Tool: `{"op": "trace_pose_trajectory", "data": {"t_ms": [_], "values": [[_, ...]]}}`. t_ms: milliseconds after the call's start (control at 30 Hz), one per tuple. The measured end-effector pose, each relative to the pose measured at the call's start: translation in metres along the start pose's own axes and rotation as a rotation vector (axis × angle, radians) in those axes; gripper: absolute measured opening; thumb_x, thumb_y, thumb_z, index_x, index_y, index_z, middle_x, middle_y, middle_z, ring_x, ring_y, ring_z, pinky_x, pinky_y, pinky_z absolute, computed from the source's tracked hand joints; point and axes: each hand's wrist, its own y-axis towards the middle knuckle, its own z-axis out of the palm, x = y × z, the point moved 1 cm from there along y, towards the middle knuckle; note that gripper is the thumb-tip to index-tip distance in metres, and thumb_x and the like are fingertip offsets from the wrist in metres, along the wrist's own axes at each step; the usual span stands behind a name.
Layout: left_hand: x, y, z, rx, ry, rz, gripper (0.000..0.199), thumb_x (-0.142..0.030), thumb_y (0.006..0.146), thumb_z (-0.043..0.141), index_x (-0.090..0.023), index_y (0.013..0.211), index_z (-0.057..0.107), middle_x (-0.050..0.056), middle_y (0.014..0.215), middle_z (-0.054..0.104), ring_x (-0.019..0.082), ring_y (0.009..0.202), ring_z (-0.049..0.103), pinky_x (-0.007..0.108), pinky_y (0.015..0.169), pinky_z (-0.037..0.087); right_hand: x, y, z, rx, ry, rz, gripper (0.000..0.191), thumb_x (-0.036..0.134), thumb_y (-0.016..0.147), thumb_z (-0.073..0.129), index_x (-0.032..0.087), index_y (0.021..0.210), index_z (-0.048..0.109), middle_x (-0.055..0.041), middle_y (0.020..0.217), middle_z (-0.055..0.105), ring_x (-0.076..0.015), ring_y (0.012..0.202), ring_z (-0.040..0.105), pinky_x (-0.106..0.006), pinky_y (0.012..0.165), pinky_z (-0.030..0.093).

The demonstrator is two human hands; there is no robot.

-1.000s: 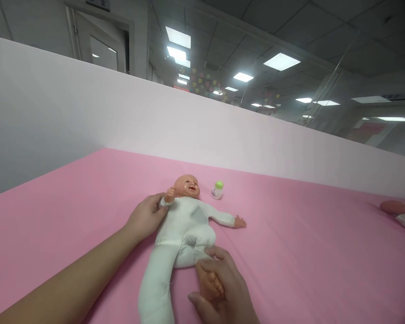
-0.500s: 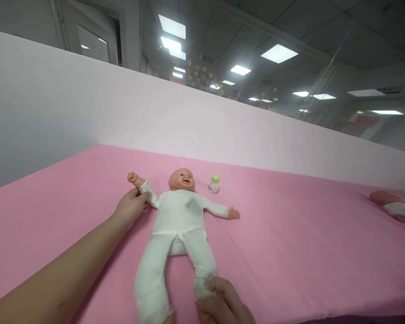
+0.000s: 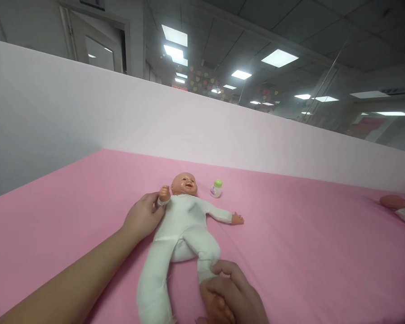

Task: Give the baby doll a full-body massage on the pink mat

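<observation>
A baby doll [image 3: 185, 216] in white cloth lies face up, its head toward the wall. My left hand [image 3: 144, 217] is closed around the doll's arm on the left, whose small fist is raised beside the chin. Near the bottom edge, my right hand [image 3: 234, 288] grips the doll's lower leg on the right, just above the foot, and that knee is bent. The doll's other arm stretches out to the right. Beside the head stands a small clear bottle [image 3: 216, 189] with a green cap.
The pink-covered surface [image 3: 290, 243] runs up to a white wall panel [image 3: 189, 126]. At the far right lies a second doll [image 3: 396, 204], partly cut off by the frame. Glass rises above the panel.
My left hand has moved right, folding the doll's arm inward to its chin. My right hand has pushed the leg up a little, so the knee bends more.
</observation>
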Motion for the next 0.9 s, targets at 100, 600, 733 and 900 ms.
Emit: {"op": "trace_pose_trajectory", "data": {"t_ms": [100,600,733,900], "values": [[-0.006,-0.003,0.005,-0.008,0.101,0.121,0.043,-0.036,0.095,0.054,-0.029,0.136,0.065,0.009,0.135,0.068,0.032,0.119,0.065,0.042,0.094,0.051,0.008,0.026,-0.007,-0.026,0.015,-0.054,0.041,0.014,0.066,0.079,0.026,0.104,0.069,-0.0080,0.113,0.068,-0.0229,0.092,0.075,-0.025,0.074,0.063],[-0.012,-0.006,0.005,0.083,0.283,0.223,0.060,-0.021,0.095,0.048,-0.032,0.152,0.059,0.013,0.144,0.061,0.036,0.129,0.059,0.048,0.102,0.050,0.000,0.095,-0.001,-0.119,0.174,0.048,0.028,0.014,0.072,0.074,0.024,0.097,0.065,-0.0035,0.101,0.066,-0.0232,0.096,0.065,-0.046,0.110,0.051],[-0.011,-0.005,0.005,0.084,0.163,0.179,0.057,-0.025,0.094,0.051,-0.036,0.149,0.062,0.010,0.145,0.062,0.034,0.125,0.063,0.046,0.100,0.051,-0.001,0.088,-0.003,-0.138,0.150,0.049,0.025,0.017,0.073,0.073,0.024,0.095,0.064,-0.0030,0.099,0.065,-0.0228,0.093,0.065,-0.045,0.106,0.053],[-0.005,-0.001,0.000,0.085,-0.077,0.088,0.048,-0.041,0.096,0.054,-0.035,0.142,0.065,0.008,0.131,0.072,0.031,0.111,0.070,0.041,0.091,0.053,-0.002,0.064,-0.006,-0.203,0.103,0.001,0.021,0.022,0.075,0.071,0.023,0.095,0.064,-0.0044,0.096,0.066,-0.0225,0.087,0.069,-0.032,0.078,0.060]]}}
